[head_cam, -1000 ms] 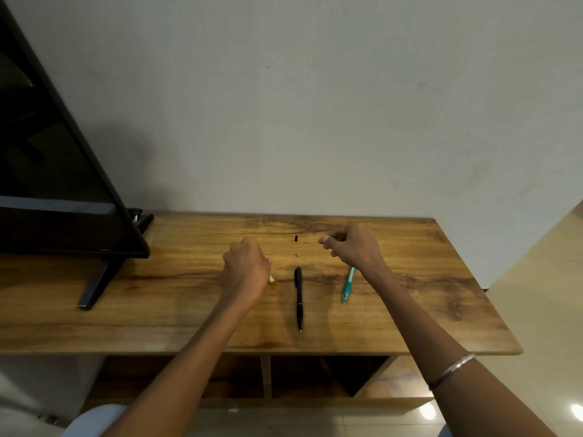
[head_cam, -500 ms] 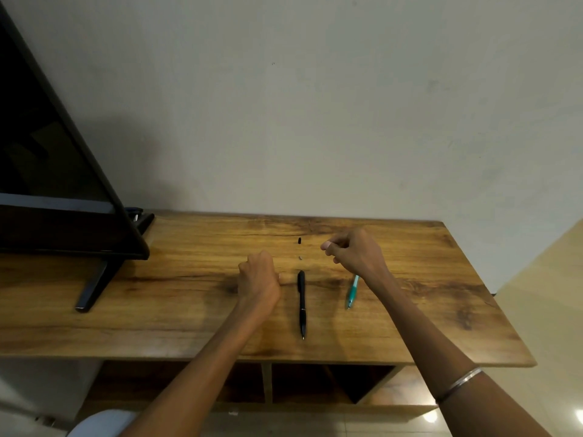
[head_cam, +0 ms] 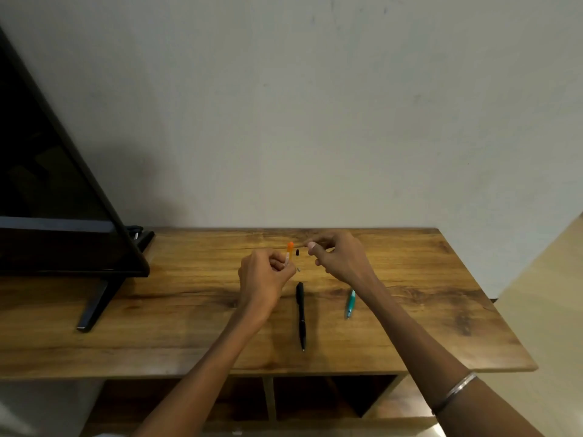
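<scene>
Orange pen [head_cam: 289,252] is sticking up out of the left hand [head_cam: 263,275], fingers [head_cam: 277,263] curling round its clear barrel, just above the surface [head_cam: 189,310]. Right hand [head_cam: 342,260] is hovering at 3 o'clock of it, thumb and forefinger pressing together (anything between them: cannot tell). Small black part [head_cam: 297,252] and a tiny grey bit [head_cam: 299,269] are lying between the hands. Black pen [head_cam: 301,313] is lying at 5 o'clock of the left hand, teal pen [head_cam: 350,302] at 3 o'clock of that.

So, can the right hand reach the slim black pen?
Probably yes: the slim black pen lies uncovered near the right hand; the left hand, gripping an orange-tipped pen, is clear of it.
</scene>
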